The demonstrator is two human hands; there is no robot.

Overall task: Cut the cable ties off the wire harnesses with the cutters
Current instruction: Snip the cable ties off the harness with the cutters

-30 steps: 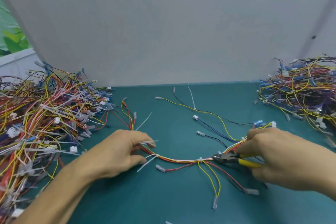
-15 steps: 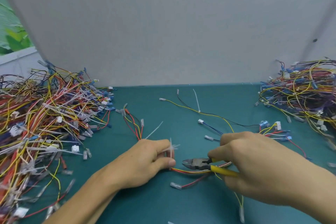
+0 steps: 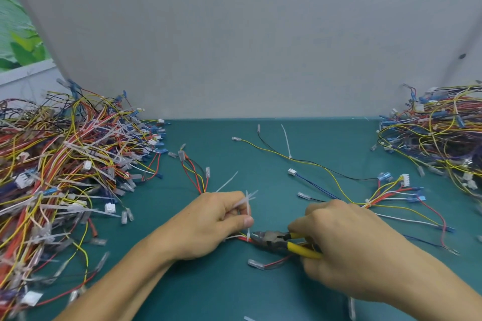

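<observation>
Left hand (image 3: 216,221) has its fingers curled, thumb pinching a small bunch of white tie tails vs. the forefinger; one upright tail runs down to the cable tie (image 3: 247,234) round the harness (image 3: 238,238) just below the thumb. Right hand (image 3: 347,250) is wrapped round the yellow handles of the cutters (image 3: 276,240), w/ the nose right at that tie. Can't tell if the blades have bitten yet.

Risks as I see them:
- Tie sits tight on the red/yellow wires, so if the nose goes in too deep or at an angle it prob. nicks insulation or a wire along w/ the plastic
- Left thumb is v. near the nose; a slip as the plastic gives could catch it
- Left hand pulls the tail up, so when the tie snaps the hand may jerk & drop the tails it's pinching, or the harness shifts on the green mat (image 3: 260,159)
- Rest of the harness is hidden under the right hand, so a stray wire btwn the blades would be easy to miss

Further out: big pile (image 3: 65,164) far left, smaller pile (image 3: 438,133) far right, a loose cut tie (image 3: 286,141) at the far side of the mat
</observation>
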